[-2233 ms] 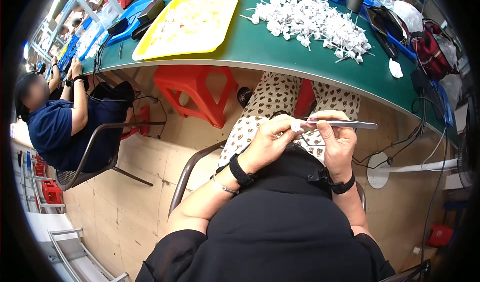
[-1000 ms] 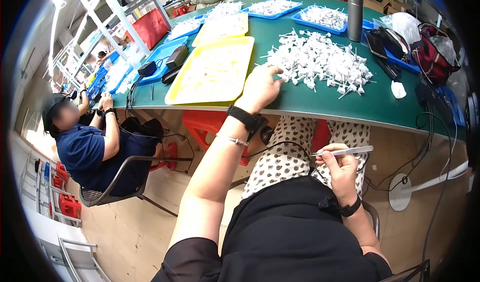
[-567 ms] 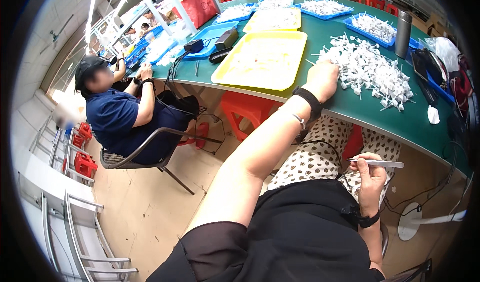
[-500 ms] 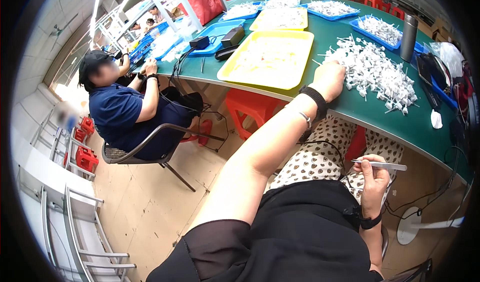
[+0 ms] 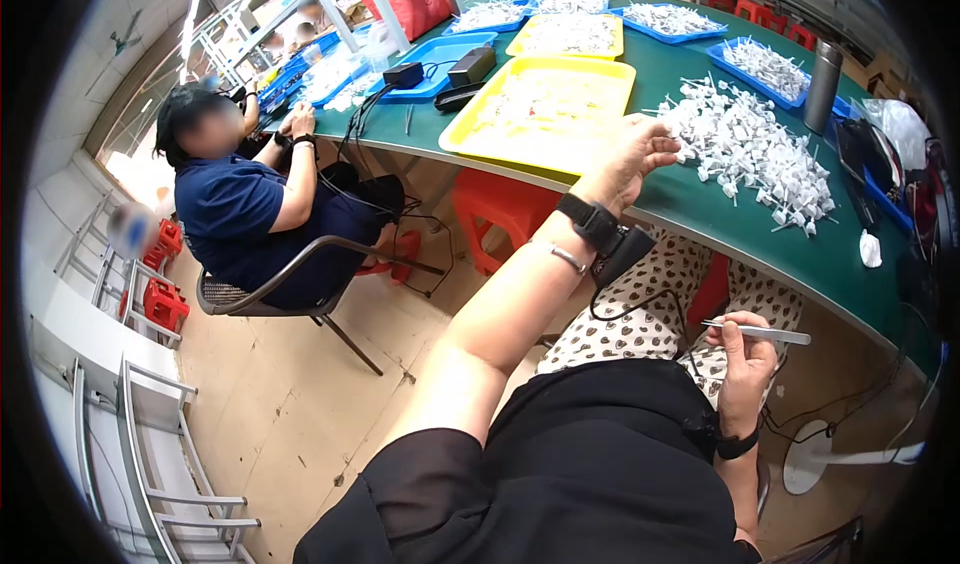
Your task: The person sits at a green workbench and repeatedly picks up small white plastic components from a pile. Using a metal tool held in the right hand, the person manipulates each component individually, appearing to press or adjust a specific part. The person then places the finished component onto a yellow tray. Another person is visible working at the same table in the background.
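Observation:
My left hand (image 5: 632, 160) is raised at the table's near edge, palm turned and fingers curled in. Whatever lies between its fingertips, if anything, is too small to make out. Just right of it lies a loose heap of small white plastic pieces with thin stems (image 5: 752, 154) on the green table (image 5: 690, 214). To its left is a yellow tray (image 5: 460, 144) with whitish and yellowish bits in it. Low over my lap, my right hand (image 5: 745, 359) is closed around metal tweezers (image 5: 785, 337), tips pointing left.
Blue trays of white pieces (image 5: 765, 69) and another yellow tray (image 5: 565, 36) stand farther back. A grey flask (image 5: 822, 89) is by the heap. A co-worker in a dark blue shirt (image 5: 235, 199) sits left; a red stool (image 5: 500, 214) is under the table.
My left hand has drawn back left from the heap's edge and turned its palm, with fingers now showing. My right hand keeps the tweezers in nearly the same place.

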The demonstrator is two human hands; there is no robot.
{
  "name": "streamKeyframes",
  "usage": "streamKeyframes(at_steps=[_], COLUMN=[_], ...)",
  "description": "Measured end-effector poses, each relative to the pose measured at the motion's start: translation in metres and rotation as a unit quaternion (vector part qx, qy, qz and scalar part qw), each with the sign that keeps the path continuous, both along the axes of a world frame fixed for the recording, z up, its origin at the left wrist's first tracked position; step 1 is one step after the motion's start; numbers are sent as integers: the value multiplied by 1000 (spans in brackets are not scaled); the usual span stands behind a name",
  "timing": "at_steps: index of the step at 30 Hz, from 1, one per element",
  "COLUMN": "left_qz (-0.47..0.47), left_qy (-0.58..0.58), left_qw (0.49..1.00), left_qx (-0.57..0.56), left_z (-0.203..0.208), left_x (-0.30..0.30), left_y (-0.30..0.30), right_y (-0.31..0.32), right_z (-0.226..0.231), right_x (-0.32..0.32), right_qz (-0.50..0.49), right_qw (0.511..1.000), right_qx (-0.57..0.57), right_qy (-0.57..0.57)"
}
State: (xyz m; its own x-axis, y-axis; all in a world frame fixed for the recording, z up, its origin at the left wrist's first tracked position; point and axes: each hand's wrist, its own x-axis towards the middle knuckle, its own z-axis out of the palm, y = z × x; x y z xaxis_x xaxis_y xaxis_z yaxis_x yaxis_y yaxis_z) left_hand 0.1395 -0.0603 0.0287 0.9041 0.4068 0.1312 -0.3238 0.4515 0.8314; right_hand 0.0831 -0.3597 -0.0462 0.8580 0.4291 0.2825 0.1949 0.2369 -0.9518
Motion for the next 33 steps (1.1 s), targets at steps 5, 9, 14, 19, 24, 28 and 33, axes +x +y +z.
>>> streamKeyframes(at_steps=[5,9,14,19,24,28,33], left_qz=[-70,-80,-116,-153,-200,-177,-148], left_qy=[-68,-26,38,92,114,129,121], left_qw=[993,994,992,984,972,972,979], left_qx=[-63,-72,-18,7,54,90,72], left_z=[2,-23,-51,-68,-64,-58,-75], left_x=[-57,-91,-113,-121,-128,-130,-128], left_y=[-39,-78,-119,-127,-129,-132,-130], right_y=[1,3,3,4,5,5,6], right_z=[3,2,3,3,2,0,5], right_x=[1,4,7,6,3,3,0], right_qz=[-1,-11,-7,19,42,47,55], right_qw=[999,992,983,985,986,987,990], right_qx=[33,94,157,163,143,131,111], right_qy=[24,81,99,59,74,77,62])
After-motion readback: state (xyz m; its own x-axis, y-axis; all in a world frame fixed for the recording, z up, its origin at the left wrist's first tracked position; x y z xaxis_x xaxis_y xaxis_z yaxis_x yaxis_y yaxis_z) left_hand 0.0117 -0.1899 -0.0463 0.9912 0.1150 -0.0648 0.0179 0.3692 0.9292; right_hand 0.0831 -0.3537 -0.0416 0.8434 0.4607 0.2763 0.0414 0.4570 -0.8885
